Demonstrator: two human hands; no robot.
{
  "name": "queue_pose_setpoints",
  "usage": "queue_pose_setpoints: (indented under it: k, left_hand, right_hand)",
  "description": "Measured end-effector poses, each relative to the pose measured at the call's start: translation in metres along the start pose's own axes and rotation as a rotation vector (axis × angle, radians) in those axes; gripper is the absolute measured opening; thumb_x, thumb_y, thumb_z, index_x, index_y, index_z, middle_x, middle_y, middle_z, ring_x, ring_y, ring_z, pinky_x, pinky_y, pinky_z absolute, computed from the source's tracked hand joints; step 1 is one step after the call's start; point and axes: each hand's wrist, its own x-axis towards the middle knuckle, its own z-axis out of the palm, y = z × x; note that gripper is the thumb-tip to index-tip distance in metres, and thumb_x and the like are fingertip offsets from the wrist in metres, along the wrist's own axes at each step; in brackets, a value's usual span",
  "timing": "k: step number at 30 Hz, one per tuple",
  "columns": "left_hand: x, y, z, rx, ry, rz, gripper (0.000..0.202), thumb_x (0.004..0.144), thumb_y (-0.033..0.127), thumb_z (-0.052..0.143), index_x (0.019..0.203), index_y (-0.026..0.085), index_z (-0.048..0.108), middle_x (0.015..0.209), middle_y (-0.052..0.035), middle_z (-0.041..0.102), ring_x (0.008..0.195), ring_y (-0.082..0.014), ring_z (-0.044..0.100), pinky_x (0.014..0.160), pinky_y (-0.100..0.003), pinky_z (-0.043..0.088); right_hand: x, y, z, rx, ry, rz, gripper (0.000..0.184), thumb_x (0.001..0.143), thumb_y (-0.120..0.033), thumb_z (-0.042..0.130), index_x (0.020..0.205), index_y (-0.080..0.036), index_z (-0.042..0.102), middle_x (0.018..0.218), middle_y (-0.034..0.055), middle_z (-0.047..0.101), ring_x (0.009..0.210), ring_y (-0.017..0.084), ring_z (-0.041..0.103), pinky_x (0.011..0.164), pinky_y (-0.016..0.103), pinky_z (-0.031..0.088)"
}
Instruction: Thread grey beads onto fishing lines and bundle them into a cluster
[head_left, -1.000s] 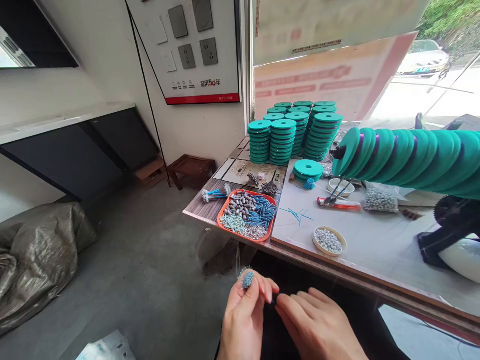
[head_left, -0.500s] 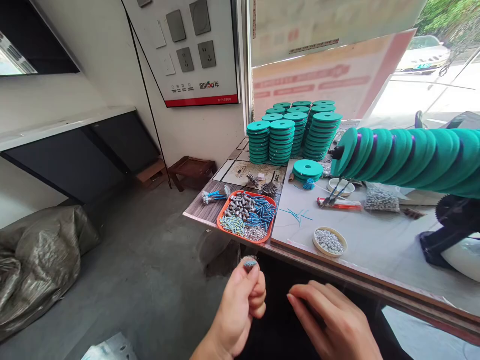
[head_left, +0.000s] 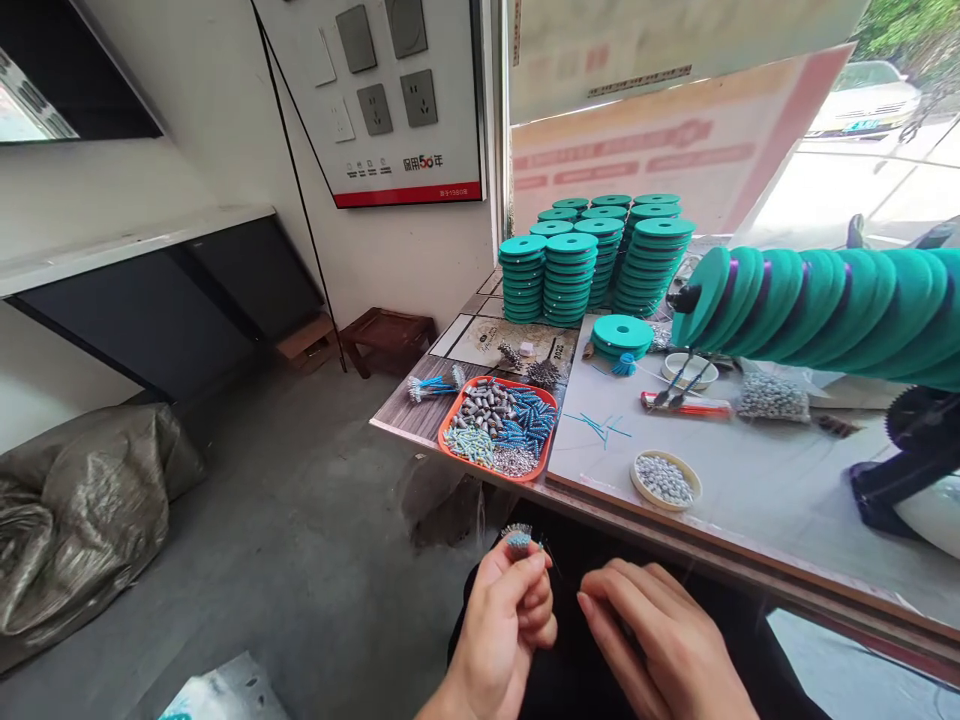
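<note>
My left hand (head_left: 506, 610) is closed, its thumb and forefinger pinching a bundle of small light-blue and silver pieces (head_left: 518, 538) with fine dark ends sticking out. To its right, my right hand (head_left: 664, 640) has its thumb and fingertips pressed together; anything held there is hidden or too small to make out. Both hands are in front of the table edge, above dark-clothed legs. Just beyond them on the table stands an orange tray (head_left: 444, 430) with grey weights, blue coiled pieces, yellow-green bits and small silver parts. A round dish (head_left: 697, 492) of grey beads sits to the right.
Stacks of green foam spools (head_left: 571, 285) stand at the back. A rod of green spools (head_left: 825, 315) on a black stand juts in from the right. A red-handled tool (head_left: 694, 404), a bag of beads (head_left: 772, 398) and thin blue sticks (head_left: 600, 430) lie on the white board (head_left: 750, 480).
My left hand has moved right, closer to my right hand, and more of the bundle shows above its fingers. The right hand has barely moved. The view has shifted slightly.
</note>
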Motion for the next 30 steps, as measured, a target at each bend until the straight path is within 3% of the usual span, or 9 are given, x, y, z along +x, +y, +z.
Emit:
queue_pose_setpoints:
  k: [22, 30]
  left_hand:
    - [0.001, -0.007, -0.002, 0.006, 0.037, 0.087, 0.033, 0.067, 0.035, 0.073, 0.08, 0.014, 0.052, 0.054, 0.0093, 0.035, 0.047, -0.004, 0.02, 0.046, -0.018, 0.02]
    - [0.004, -0.012, -0.003, 0.123, 0.053, 0.206, 0.033, 0.07, 0.042, 0.071, 0.075, 0.016, 0.05, 0.056, 0.0092, 0.031, 0.049, -0.0056, 0.02, 0.046, -0.019, 0.024]
  right_hand:
    - [-0.003, 0.001, 0.003, 0.023, -0.035, 0.005, 0.019, 0.091, -0.017, 0.039, 0.075, -0.02, 0.048, 0.061, -0.0017, 0.051, 0.05, 0.012, 0.043, 0.051, 0.024, 0.032]
    - [-0.002, 0.0, 0.001, 0.029, -0.034, 0.013, 0.016, 0.09, -0.017, 0.041, 0.076, -0.02, 0.047, 0.061, -0.0026, 0.05, 0.05, 0.011, 0.043, 0.052, 0.024, 0.031]
